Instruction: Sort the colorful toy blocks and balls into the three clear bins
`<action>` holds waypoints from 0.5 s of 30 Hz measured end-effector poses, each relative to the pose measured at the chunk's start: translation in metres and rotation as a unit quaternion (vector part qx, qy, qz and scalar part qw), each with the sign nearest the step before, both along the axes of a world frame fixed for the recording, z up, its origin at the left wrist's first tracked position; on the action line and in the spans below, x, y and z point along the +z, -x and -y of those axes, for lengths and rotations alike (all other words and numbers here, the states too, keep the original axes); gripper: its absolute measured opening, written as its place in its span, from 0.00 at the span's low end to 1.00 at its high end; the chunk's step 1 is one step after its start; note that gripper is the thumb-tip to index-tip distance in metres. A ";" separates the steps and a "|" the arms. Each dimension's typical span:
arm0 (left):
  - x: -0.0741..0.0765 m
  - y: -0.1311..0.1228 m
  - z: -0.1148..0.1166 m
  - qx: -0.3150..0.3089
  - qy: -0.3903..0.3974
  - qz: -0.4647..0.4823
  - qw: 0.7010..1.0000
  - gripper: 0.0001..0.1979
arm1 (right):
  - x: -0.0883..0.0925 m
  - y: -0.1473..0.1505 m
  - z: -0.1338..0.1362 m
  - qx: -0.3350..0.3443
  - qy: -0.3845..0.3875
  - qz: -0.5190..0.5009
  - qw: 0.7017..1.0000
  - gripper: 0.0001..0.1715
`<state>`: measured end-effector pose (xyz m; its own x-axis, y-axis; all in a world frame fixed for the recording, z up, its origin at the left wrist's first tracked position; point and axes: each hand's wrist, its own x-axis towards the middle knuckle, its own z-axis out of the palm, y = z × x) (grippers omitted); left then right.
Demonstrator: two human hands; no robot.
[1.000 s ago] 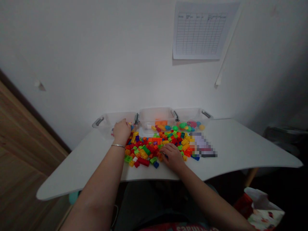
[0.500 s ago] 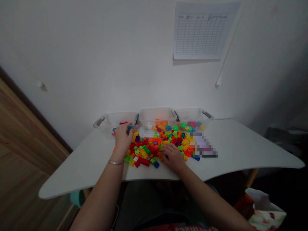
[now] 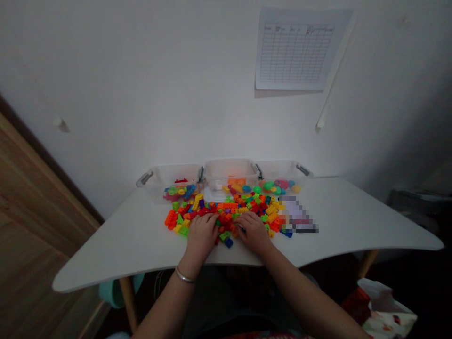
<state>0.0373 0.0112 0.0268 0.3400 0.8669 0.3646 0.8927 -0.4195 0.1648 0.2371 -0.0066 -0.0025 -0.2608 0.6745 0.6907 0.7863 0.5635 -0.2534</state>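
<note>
Tabletop bricks (image 3: 226,212) half-hidden under both hands (image 3: 201,238) (image 3: 254,231)

Hands: the left hand (image 3: 201,239) and right hand (image 3: 254,231) lie side by side on the near part of the brick pile (image 3: 226,215).
Behind the pile: three plastic bins in a row at the table's (image 3: 356,221) back edge, the left bin (image 3: 155,186) holding bricks.
Right of the pile: a blurred flat item (image 3: 296,214).
Above the bins: a paper chart (image 3: 294,54) on the wall.
</note>
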 end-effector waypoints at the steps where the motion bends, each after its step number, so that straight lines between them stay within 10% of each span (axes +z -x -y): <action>1: 0.000 -0.001 0.000 0.003 0.001 0.001 1.000 0.19 | 0.000 0.000 0.000 0.000 0.001 0.000 1.000 0.11; 15: -0.001 0.004 0.001 0.025 -0.069 0.016 0.997 0.14 | -0.001 -0.001 0.000 0.012 0.001 0.000 1.000 0.11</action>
